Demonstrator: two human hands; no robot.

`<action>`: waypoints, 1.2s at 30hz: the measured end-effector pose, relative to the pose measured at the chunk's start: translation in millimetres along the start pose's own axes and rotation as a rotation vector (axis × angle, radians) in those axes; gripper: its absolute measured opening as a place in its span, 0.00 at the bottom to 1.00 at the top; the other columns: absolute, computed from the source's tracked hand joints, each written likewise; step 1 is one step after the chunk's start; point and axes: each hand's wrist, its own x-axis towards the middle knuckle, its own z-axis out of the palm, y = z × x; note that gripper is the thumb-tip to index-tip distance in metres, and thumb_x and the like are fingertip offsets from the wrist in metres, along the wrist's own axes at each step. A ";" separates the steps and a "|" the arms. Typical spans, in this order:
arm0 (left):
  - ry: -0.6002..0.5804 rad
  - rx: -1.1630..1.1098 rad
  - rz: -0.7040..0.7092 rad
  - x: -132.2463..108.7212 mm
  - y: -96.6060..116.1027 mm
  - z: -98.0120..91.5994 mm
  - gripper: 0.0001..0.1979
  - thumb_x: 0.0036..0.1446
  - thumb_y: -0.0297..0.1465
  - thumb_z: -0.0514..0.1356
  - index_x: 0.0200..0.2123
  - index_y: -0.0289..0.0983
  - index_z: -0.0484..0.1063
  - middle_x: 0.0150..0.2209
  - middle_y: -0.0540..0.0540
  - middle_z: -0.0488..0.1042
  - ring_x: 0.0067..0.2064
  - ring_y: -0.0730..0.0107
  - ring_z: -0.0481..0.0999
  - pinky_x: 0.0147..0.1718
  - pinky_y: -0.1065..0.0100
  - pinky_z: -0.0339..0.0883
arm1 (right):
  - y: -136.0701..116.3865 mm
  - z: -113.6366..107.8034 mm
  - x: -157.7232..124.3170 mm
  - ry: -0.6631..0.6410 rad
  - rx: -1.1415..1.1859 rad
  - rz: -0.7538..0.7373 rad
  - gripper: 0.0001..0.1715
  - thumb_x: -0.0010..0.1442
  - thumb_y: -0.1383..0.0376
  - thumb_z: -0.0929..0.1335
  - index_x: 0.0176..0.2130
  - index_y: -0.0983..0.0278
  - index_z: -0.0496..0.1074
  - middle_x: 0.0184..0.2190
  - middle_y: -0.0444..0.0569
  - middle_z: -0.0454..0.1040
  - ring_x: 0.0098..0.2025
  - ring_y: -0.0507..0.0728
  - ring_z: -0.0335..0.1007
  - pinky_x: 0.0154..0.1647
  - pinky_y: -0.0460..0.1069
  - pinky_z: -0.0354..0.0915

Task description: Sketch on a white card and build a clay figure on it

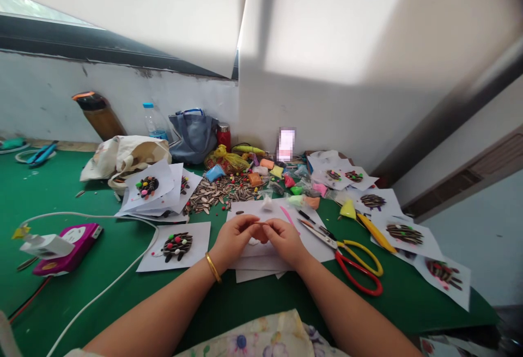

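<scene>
My left hand [237,237] and my right hand [286,240] meet above a stack of white paper [318,248]. Between their fingertips is a small reddish-brown piece of soft clay [260,233], pinched from both sides and partly covered by the thumbs. Under the hands a bit of white material [254,242] shows on the top sheet. A single sunflower seed [239,212] lies on that sheet beyond my left hand. A pink strip [289,218] and a black pen [306,216] are on the paper past my right hand.
Scissors [341,245] with red and yellow handles lie right of the paper. Sunflower seeds [208,193] and bagged coloured clay [278,171] spread behind. Seed-decorated sheets [200,231] flank both sides. A white cable [118,278] crosses the left, near a purple power strip [69,250].
</scene>
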 end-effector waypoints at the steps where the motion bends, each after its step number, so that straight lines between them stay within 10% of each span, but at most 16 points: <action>1: -0.010 0.014 -0.001 0.2 -0.3 0.3 0.08 0.52 0.35 0.64 0.36 0.40 0.80 0.36 0.45 0.80 0.38 0.61 0.76 0.40 0.65 0.67 | -0.4 -0.3 0.1 0.004 -0.035 -0.021 0.17 0.63 0.54 0.64 0.35 0.64 0.74 0.29 0.47 0.76 0.33 0.55 0.72 0.37 0.49 0.67; 12: -0.124 -0.168 -0.128 1.9 -5.0 2.8 0.27 0.47 0.36 0.66 0.50 0.35 0.68 0.32 0.48 0.75 0.33 0.67 0.75 0.30 0.68 0.68 | 6.2 -5.3 5.7 0.077 0.116 -0.015 0.16 0.60 0.55 0.67 0.42 0.63 0.73 0.39 0.50 0.78 0.41 0.58 0.74 0.43 0.52 0.69; 36: -0.120 -0.153 -0.079 2.9 -8.4 7.1 0.18 0.48 0.33 0.65 0.43 0.36 0.70 0.37 0.45 0.77 0.38 0.64 0.77 0.37 0.65 0.70 | 10.1 -21.7 7.8 0.040 0.060 -0.004 0.21 0.58 0.57 0.68 0.49 0.61 0.72 0.45 0.51 0.77 0.47 0.60 0.73 0.50 0.56 0.68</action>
